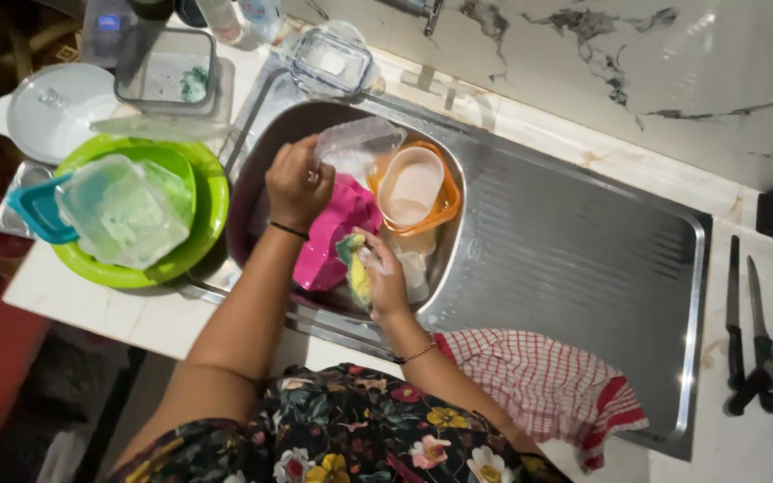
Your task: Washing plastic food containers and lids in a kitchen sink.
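Observation:
My left hand (pixel 297 183) grips a clear plastic container (pixel 361 143) by its near edge, tilted over the steel sink (pixel 261 152). A soapy yellow-green sponge (pixel 356 268) is held in my right hand (pixel 385 277), just below and right of the container. Under both hands in the basin lies a pink plastic lid or dish (pixel 337 233). An orange container with a pale cup inside (pixel 413 188) sits to the right in the basin.
A green bowl (pixel 203 224) at the left holds clear containers and a blue-rimmed lid (pixel 38 210). Behind stand a white lidded pot (pixel 51 107) and glass containers (pixel 167 72). A red checked cloth (pixel 547 380) lies on the drainboard (pixel 583 250). Knives (pixel 749 331) rest at right.

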